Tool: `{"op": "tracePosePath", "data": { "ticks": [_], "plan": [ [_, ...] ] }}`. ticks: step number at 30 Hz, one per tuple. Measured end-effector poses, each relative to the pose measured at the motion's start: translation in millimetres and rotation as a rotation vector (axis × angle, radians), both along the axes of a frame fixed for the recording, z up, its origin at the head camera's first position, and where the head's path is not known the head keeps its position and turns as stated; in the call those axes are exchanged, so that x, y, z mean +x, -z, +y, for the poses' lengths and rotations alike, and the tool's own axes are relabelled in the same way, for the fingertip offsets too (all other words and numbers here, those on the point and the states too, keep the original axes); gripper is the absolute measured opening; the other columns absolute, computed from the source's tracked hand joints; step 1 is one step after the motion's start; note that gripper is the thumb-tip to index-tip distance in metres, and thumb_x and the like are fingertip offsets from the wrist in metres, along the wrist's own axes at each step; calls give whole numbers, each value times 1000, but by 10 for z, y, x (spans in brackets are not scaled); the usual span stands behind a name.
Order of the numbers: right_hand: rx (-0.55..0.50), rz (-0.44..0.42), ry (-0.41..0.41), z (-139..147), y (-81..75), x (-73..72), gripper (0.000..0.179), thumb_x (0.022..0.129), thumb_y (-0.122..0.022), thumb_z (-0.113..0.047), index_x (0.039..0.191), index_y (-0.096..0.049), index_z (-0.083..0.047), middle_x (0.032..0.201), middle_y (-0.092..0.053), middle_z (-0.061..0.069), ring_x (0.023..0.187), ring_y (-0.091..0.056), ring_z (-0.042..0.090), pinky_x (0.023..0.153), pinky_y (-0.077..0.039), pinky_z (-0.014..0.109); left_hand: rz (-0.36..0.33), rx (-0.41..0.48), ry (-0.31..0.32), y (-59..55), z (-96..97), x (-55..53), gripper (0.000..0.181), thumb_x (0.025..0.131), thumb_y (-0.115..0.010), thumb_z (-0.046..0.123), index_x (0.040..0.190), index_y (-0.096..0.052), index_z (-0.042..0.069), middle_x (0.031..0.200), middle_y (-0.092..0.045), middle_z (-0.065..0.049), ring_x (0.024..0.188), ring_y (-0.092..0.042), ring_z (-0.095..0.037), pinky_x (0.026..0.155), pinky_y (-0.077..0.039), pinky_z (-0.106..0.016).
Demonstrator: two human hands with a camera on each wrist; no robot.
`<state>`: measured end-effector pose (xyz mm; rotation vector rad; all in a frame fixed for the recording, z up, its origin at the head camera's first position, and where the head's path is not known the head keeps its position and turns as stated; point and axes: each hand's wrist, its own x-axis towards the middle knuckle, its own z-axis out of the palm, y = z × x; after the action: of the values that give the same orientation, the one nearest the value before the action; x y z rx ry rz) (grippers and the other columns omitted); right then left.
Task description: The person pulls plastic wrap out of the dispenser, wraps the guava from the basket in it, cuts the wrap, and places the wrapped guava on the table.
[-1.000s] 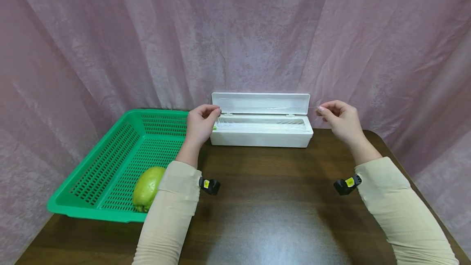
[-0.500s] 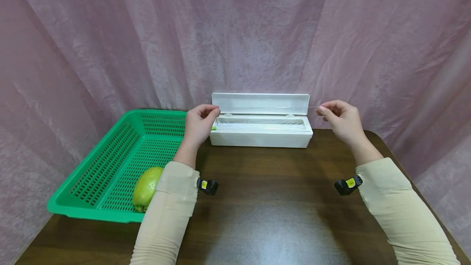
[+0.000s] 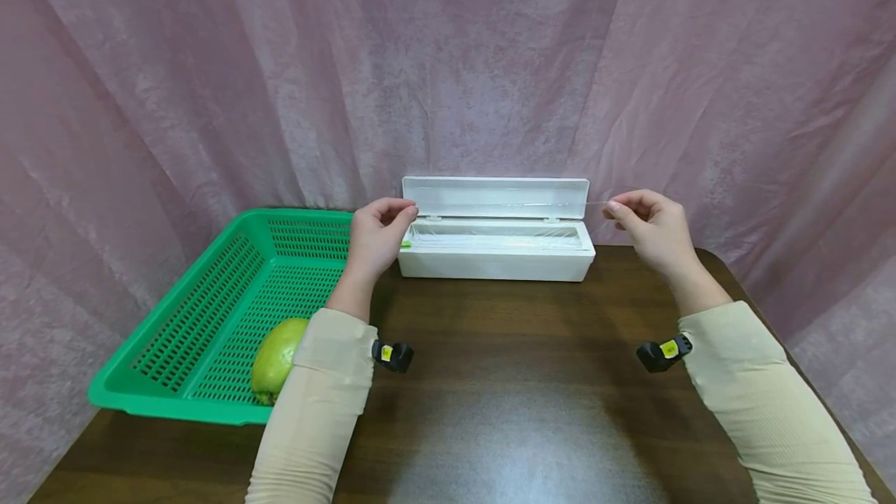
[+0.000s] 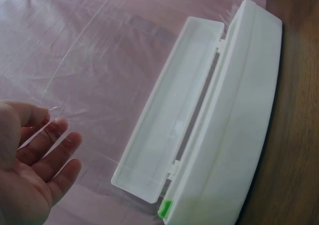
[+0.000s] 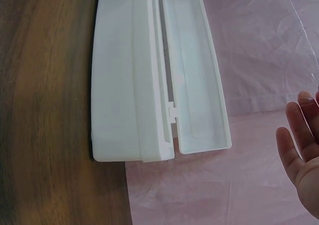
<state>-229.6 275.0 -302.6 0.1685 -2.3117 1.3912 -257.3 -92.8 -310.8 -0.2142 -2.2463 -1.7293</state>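
Note:
A clear sheet of plastic wrap (image 4: 79, 45) stretches between my two hands, its front edge showing as a thin bright line. My left hand (image 3: 376, 233) pinches one corner between thumb and forefinger, the other fingers loosely spread in the left wrist view. At the opposite corner my right hand (image 3: 652, 230) pinches the film the same way; the right wrist view cuts off its thumb. Between and behind the hands stands a long white wrap dispenser box (image 3: 497, 264), its hinged lid (image 3: 497, 191) raised. Film hangs from the box's opening up toward the hands. A green slider (image 4: 165, 208) sits at its left end.
Left of my left arm a green perforated basket (image 3: 175, 408) stands on the brown wooden table (image 3: 518, 364). Inside lies a yellow-green fruit (image 3: 276, 356), partly covered by the left sleeve. A pink curtain (image 3: 490, 61) hangs behind the box.
My left hand has shifted slightly left and the film edge between the hands looks straighter and tauter. The right hand has barely moved; box and basket stay put.

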Motion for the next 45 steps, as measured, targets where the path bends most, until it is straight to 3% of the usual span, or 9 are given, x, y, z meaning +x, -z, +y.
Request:
{"op": "tracePosePath", "data": {
  "ticks": [15,25,38,45],
  "plan": [
    [-2,6,-11,-2,-35,20,18,91,-62,-15,97,-64,2,76,-64,-25,73,-62,-7,67,-50,10,14,-10,-6,-41,-15,39,20,88,-66,18,100,-71,2,94,-67,-16,78,-55,-12,67,-45,-16],
    [-22,16,-34,-35,-101,77,20,92,-61,-10,98,-62,9,75,-64,-26,72,-61,-9,68,-50,10,36,-9,-7,-62,-13,57,20,88,-66,17,100,-72,1,95,-68,-18,77,-56,-9,68,-45,-16],
    [-47,37,-41,7,-112,51,10,91,-63,-11,94,-66,-3,77,-65,-25,72,-63,-7,67,-50,10,73,5,0,-97,-12,83,18,88,-66,13,98,-71,-1,93,-68,-19,74,-56,-6,67,-45,-15],
    [-62,56,-53,20,-117,40,9,90,-63,-10,94,-66,-2,77,-66,-23,73,-64,-6,66,-51,11,94,10,11,-104,-16,73,18,88,-67,13,98,-71,-2,94,-68,-20,74,-58,-3,68,-46,-15]
  ]
}}
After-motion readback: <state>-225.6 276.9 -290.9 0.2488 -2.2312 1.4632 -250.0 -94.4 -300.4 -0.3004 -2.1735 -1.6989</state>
